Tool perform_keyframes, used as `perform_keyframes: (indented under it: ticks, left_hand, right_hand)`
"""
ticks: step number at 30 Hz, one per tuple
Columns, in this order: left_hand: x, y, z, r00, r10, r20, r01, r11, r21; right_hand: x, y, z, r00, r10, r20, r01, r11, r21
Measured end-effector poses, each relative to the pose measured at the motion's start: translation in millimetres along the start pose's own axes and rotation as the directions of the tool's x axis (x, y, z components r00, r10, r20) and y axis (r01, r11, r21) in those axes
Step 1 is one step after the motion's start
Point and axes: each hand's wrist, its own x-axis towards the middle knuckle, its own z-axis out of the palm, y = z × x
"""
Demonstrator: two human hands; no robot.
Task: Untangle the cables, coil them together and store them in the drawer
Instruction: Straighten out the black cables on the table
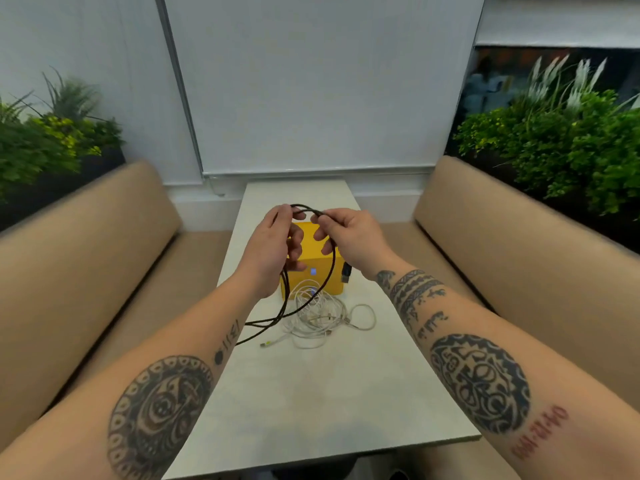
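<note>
Two tattooed forearms fill the bottom of the shot, reaching out over a pale bench (311,403). Left hand (273,249) and right hand (343,237) are both up in the air above the yellow box (320,271), each with its grip pinched closed on the black cable (330,271). The cable arcs between the fingers in a couple of loops, then hangs down and trails onto the bench toward the left forearm, one plug dangling just right of the box. The white cables (322,315) are a loose tangled heap lying on the bench right in front of the box, under the black loop. Tan seats on both sides
</note>
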Motion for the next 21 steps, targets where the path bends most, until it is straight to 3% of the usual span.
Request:
perform_keyframes:
  ticks: [5, 8, 11, 14, 16, 19, 21]
  left_hand:
    - [-3, -8, -11, 1.0, -0.009, 0.009, 0.009, 1.0, 0.021]
    - [-3, -12, -14, 0.999, -0.051, 0.003, 0.051, 0.999, 0.005]
    - [0, -10, -17, 0.996, -0.032, -0.08, 0.031, 0.999, -0.013]
    - [2, -4, -21, 0.987, -0.006, -0.16, -0.003, 0.998, -0.056]
    - [3, -1, -22, 0.99, -0.015, -0.137, 0.008, 0.999, -0.053]
    - [0, 3, -20, 1.0, -0.025, 0.011, 0.024, 0.992, 0.127]
    - [-3, 4, -17, 0.995, -0.019, 0.1, -0.007, 0.968, 0.253]
  right_hand:
    - [-3, 10, -1, 0.997, 0.018, 0.07, -0.006, 0.986, -0.166]
    - [0, 11, -7, 1.0, -0.013, 0.016, 0.016, 0.97, -0.242]
    - [1, 12, -15, 0.998, 0.005, -0.065, -0.014, 0.99, -0.14]
    - [-6, 16, -19, 0.992, 0.115, 0.058, -0.114, 0.993, -0.015]
    - [-10, 21, -17, 0.989, 0.121, 0.084, -0.123, 0.992, 0.014]
    - [-9, 18, -13, 0.999, -0.047, -0.007, 0.046, 0.991, -0.125]
    - [-4, 11, -12, 0.981, -0.18, 0.075, 0.195, 0.932, -0.305]
